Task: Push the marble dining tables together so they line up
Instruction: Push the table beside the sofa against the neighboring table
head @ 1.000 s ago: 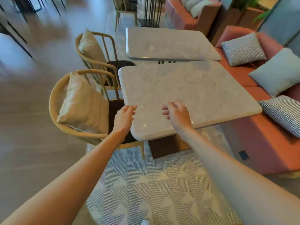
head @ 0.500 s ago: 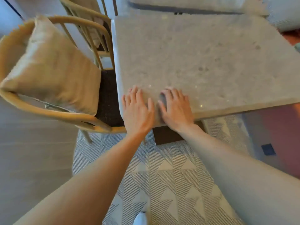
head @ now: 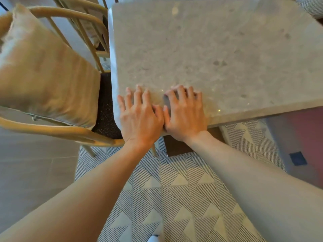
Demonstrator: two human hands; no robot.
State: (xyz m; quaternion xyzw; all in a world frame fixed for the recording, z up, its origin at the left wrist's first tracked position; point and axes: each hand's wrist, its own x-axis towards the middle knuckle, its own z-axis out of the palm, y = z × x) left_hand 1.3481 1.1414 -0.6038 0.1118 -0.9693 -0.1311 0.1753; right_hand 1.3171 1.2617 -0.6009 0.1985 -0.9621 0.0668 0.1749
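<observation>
A grey marble table top (head: pixel 209 49) fills the upper middle of the head view, its near edge running across to the right. My left hand (head: pixel 139 116) lies flat on the table's near left corner, fingers straight and spread. My right hand (head: pixel 185 114) rests flat beside it, thumbs touching, fingers stretched onto the marble. Both palms sit at the near edge. The second marble table is almost wholly out of view past the top of the frame.
A wooden chair (head: pixel 61 131) with a beige cushion (head: pixel 43 72) stands close against the table's left side; a second chair (head: pixel 90 20) is behind it. A patterned rug (head: pixel 174 189) lies underfoot, a dark table base (head: pixel 176 145) under the top, a pink sofa (head: pixel 305 130) at right.
My hands went from hovering at the near edge to lying flat on the marble side by side. The view dropped and closed in, so the far table left the frame.
</observation>
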